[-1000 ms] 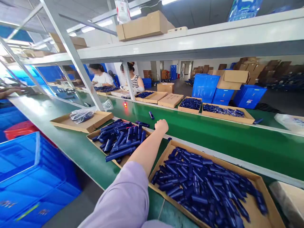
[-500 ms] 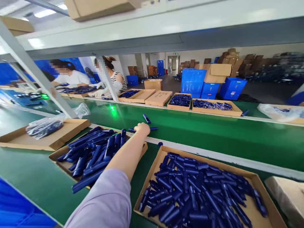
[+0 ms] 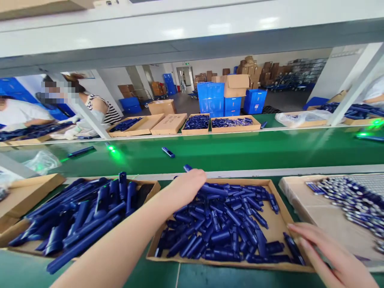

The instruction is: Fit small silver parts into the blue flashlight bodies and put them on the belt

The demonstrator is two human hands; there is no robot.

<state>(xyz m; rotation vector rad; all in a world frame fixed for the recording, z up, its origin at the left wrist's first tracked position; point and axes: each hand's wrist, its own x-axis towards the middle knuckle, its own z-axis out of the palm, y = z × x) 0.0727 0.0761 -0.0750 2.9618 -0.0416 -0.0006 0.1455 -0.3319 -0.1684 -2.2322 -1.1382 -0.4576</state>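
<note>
My left hand (image 3: 190,185) is closed around a dark blue tube (image 3: 187,168), over the back left of the middle cardboard tray (image 3: 273,212). One end of the tube sticks out beyond my fingers. Many short dark blue cylinders (image 3: 222,236) lie jumbled in that tray. By its right edge is my right hand (image 3: 333,250), index finger and thumb stretched out and apart, close to a single dark blue cylinder (image 3: 294,248) in the corner; its lower fingers are partly hidden. Longer blue tubes (image 3: 81,218) fill the left cardboard tray (image 3: 154,188).
On the green conveyor belt (image 3: 255,148) lie a blue tube (image 3: 168,152) and a longer one (image 3: 81,151), with green light spots. A tray (image 3: 309,208) of small metallic-ended parts stands at right. Across the belt are more trays (image 3: 169,124) and co-workers (image 3: 100,108).
My left hand has come back from the belt to the middle tray, bringing the blue tube. The view has turned right, and my right hand has come into sight.
</note>
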